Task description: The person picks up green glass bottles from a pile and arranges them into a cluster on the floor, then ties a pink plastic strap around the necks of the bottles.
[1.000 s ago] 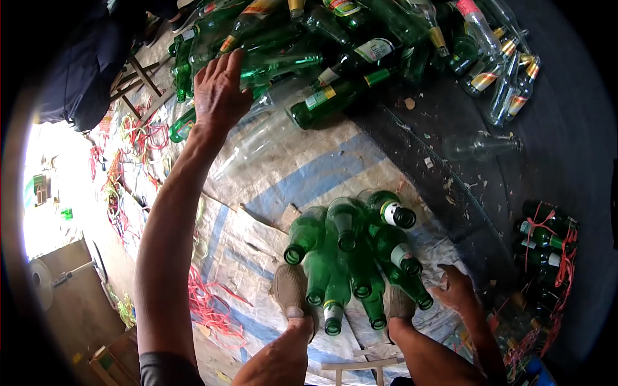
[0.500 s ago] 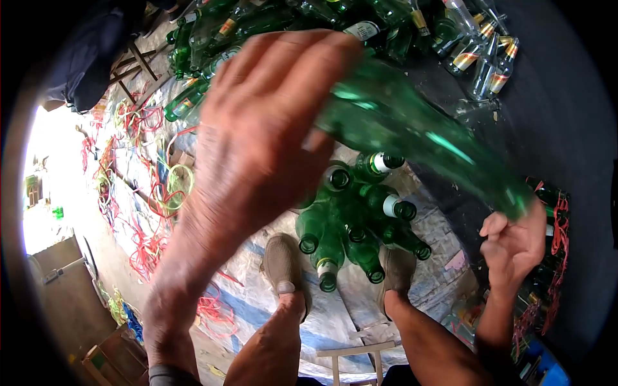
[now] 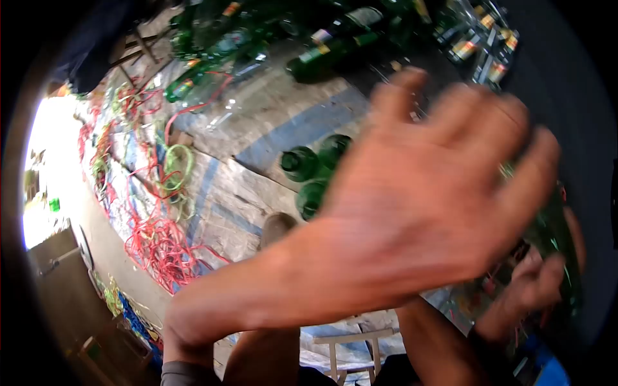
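My left hand reaches across the middle, back upward, fingers spread and blurred; it grips nothing that I can see. At the lower right my right hand is closed round a green glass bottle, with skin showing on both sides of the glass. The upper part of this bottle passes behind or close by my left fingers; whether they touch cannot be made out. Upright green bottles stand on the sheet in front of my feet, and my left hand and forearm hide most of the group.
Green bottles lie in a heap at the back, with clear labelled bottles at its right. Tangled red strapping lies at the left on a blue-and-white sheet. A small wooden stool is between my legs.
My left hand has let go of the green bottle and moved right and down, with its fingers opened. The bottle has swung to the far right and is now in my right hand, which has lowered.
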The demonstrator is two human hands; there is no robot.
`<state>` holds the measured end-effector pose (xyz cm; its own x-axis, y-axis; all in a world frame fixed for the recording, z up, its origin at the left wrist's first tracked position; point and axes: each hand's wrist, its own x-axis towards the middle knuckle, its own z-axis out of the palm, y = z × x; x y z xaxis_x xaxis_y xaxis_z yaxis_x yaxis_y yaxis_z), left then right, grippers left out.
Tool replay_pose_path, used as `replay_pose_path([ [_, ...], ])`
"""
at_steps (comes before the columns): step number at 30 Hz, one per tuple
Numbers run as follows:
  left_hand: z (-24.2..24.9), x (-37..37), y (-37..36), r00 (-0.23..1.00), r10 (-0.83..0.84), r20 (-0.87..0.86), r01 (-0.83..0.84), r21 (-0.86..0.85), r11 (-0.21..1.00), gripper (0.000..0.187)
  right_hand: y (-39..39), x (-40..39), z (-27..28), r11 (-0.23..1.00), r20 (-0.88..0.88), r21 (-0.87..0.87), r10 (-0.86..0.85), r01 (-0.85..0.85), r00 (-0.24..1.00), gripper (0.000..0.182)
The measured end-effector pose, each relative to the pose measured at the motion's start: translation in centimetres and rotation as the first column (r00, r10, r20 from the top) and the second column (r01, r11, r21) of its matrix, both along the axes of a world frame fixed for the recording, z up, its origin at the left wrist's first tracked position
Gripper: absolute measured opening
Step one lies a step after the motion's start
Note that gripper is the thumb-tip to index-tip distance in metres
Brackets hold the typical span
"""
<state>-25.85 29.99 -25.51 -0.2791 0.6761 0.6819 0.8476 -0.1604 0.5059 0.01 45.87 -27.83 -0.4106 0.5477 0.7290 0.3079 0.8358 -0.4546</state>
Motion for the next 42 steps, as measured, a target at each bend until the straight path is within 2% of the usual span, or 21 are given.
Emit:
replay_pose_path([
  [2,0.5,-2.3,-2.8,1.000,0.020,-0.014,-0.022,-0.153,0.988,0.044,0.1,0.3,-0.5,0.988,0.074,-0.152,-0.001,0.012,0.997,0.041],
  [4,-0.8,-2.1,-6.5,0.975,0.178,0.136,-0.158,-0.149,0.976,0.039,0.1,0.2,-1.8,0.964,0.152,-0.263,0.006,0.035,0.988,0.032],
  [5,-2.0,-1.6,-8.7,0.925,0.288,0.249,-0.261,-0.136,0.956,0.036,0.0,-0.1,-2.6,0.927,0.184,-0.365,-0.023,0.090,0.983,0.028],
  [6,-3.5,-1.1,-10.7,0.852,0.396,0.342,-0.370,-0.141,0.918,0.033,0.8,0.0,-4.2,0.960,0.215,-0.276,0.005,0.056,0.977,0.025],
  [7,-5.2,-0.8,-12.7,0.760,0.487,0.431,-0.457,-0.179,0.871,0.031,1.0,0.3,-5.6,0.939,0.228,-0.334,-0.003,0.081,0.974,0.025],
  [8,-7.0,-1.0,-14.9,0.711,0.577,0.403,-0.518,-0.255,0.816,0.022,1.0,0.5,-6.8,0.913,0.241,-0.394,-0.006,0.103,0.971,0.025],
  [10,-10.9,0.3,-18.2,0.531,0.657,0.536,-0.497,-0.430,0.753,0.010,1.3,1.3,-9.0,0.835,0.266,-0.532,0.009,0.139,0.964,0.022],
  [11,-13.0,1.0,-19.5,0.487,0.638,0.596,-0.416,-0.484,0.770,0.008,1.1,1.3,-9.7,0.768,0.265,-0.616,-0.009,0.177,0.964,0.022],
  [12,-15.1,1.6,-20.8,0.436,0.622,0.651,-0.331,-0.526,0.783,0.007,1.6,1.6,-11.2,0.782,0.170,-0.615,0.007,0.100,0.985,0.026],
  [14,-20.2,2.9,-23.7,0.415,0.599,0.685,-0.178,-0.585,0.791,0.008,1.8,2.4,-12.9,0.827,0.236,-0.548,0.012,0.123,0.972,0.026],
  [15,-21.5,3.5,-24.3,0.477,0.590,0.651,-0.125,-0.614,0.779,0.009,1.3,2.1,-12.4,0.793,0.246,-0.590,-0.004,0.153,0.969,0.025],
  [16,-22.7,4.1,-24.6,0.540,0.572,0.618,-0.080,-0.639,0.765,0.011,1.6,2.6,-13.2,0.827,0.299,-0.528,-0.032,0.194,0.954,0.027],
  [18,-24.9,5.6,-25.3,0.429,0.540,0.724,0.009,-0.601,0.799,0.014,1.7,3.4,-14.0,0.868,0.299,-0.465,-0.032,0.175,0.954,0.029],
  [19,-27.3,5.7,-27.1,0.513,0.569,0.643,0.050,-0.684,0.728,0.016,1.3,3.4,-13.3,0.850,0.328,-0.488,-0.032,0.198,0.944,0.029],
  [20,-27.4,6.2,-27.0,0.486,0.609,0.626,0.098,-0.732,0.674,0.016,1.1,3.6,-12.9,0.867,0.338,-0.462,-0.022,0.186,0.941,0.029],
  [22,-26.0,6.2,-25.2,0.464,0.611,0.641,0.133,-0.733,0.667,0.016,0.6,4.1,-12.4,0.884,0.354,-0.431,-0.022,0.184,0.935,0.029],
  [25,-26.7,6.1,-25.1,0.507,0.613,0.606,0.105,-0.749,0.654,0.015,-0.2,5.2,-12.7,0.878,0.405,-0.427,-0.026,0.214,0.914,0.030],
  [31,-27.5,6.3,-25.1,0.403,0.645,0.649,0.050,-0.720,0.693,0.013,-1.2,6.7,-14.2,0.941,0.384,-0.308,-0.016,0.144,0.923,0.030],
  [37,-27.9,6.5,-25.3,0.426,0.601,0.676,0.010,-0.668,0.744,0.013,-1.7,8.5,-15.2,0.897,0.336,-0.407,-0.029,0.173,0.941,0.035],
  [41,-27.7,6.3,-26.0,0.350,0.557,0.753,0.074,-0.615,0.785,0.011,-2.1,9.3,-16.1,0.867,0.362,-0.441,-0.066,0.234,0.930,0.038],
  [42,-28.2,6.4,-26.3,0.366,0.549,0.751,0.056,-0.607,0.793,0.013,-2.0,9.3,-16.2,0.861,0.384,-0.440,-0.078,0.256,0.920,0.038],
])
